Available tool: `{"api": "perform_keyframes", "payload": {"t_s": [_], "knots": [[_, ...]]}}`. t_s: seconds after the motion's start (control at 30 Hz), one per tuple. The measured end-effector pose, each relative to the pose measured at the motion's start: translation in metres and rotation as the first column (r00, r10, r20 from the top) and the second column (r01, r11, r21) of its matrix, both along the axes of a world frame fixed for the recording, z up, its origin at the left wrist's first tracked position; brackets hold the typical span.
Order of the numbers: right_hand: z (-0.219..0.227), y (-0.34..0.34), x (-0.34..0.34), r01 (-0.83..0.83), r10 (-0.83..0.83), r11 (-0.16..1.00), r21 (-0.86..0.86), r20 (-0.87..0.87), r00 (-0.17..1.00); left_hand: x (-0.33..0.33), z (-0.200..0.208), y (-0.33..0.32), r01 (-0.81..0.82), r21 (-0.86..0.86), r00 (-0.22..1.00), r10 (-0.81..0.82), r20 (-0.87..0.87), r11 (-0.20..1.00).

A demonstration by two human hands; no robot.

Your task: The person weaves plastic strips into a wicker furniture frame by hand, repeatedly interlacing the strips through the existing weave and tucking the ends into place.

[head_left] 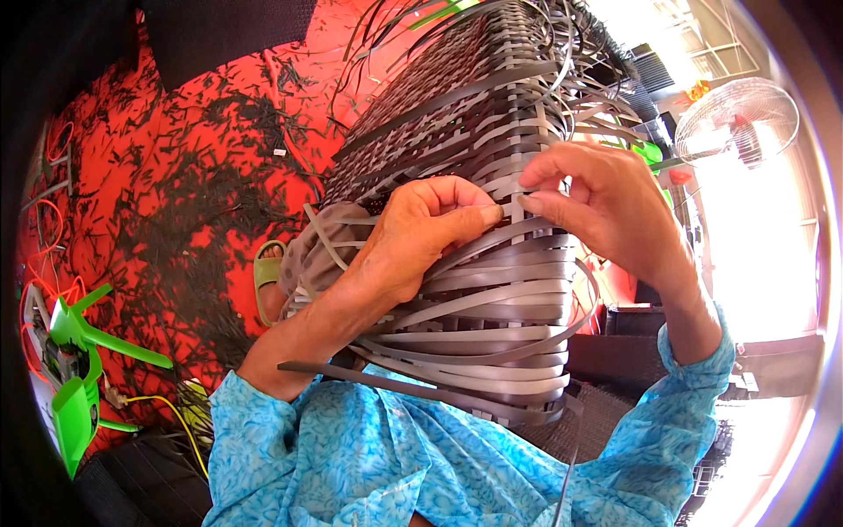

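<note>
A woven panel [413, 140] of dark brown and grey flat plastic strips stands before me, its corner edge running up the middle. My left hand [421, 233] is closed in a pinch on a grey strip at that edge. My right hand [606, 198] hovers at the same edge, just right of the left fingertips. Its thumb and forefinger are apart, and nothing shows held between them; its other fingers are partly hidden. Below the hands, several loose strips [500, 338] loop out of the weave and bend round toward my lap.
Loose strip ends [571, 53] stick out at the panel's top. Dark strip scraps [211, 167] litter the red floor [206, 250] at left. A green sandal [266, 274] shows beside the panel. Bright green parts [79, 351] lie lower left near a yellow cord [180, 417]. A fan [738, 123] stands at right.
</note>
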State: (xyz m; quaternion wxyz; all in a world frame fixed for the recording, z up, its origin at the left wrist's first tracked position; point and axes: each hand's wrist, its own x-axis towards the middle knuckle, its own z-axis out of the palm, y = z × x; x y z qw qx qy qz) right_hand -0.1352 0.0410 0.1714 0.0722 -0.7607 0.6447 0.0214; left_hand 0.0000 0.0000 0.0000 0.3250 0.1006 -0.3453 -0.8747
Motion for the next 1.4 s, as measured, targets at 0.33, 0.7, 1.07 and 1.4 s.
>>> {"api": "perform_keyframes", "payload": {"t_s": [0.33,0.7,1.07,1.4], "knots": [[-0.009,-0.007,0.004,-0.211,0.209,0.975,-0.068,-0.035,0.977,0.01,-0.024,0.012,-0.027,0.126,0.996,0.038,-0.085,0.992],[-0.02,-0.019,0.023,-0.255,0.278,0.956,0.147,-0.165,0.946,0.009,-0.026,0.015,-0.008,0.155,0.984,0.035,-0.173,0.988],[-0.029,-0.036,0.044,0.065,-0.126,0.965,0.254,0.232,0.965,0.004,-0.038,0.033,-0.058,0.006,0.998,0.058,0.023,0.998],[-0.014,-0.041,0.04,0.121,-0.174,0.915,0.384,0.106,0.979,0.001,-0.043,0.03,-0.181,0.028,0.984,0.181,0.008,0.983]]}}
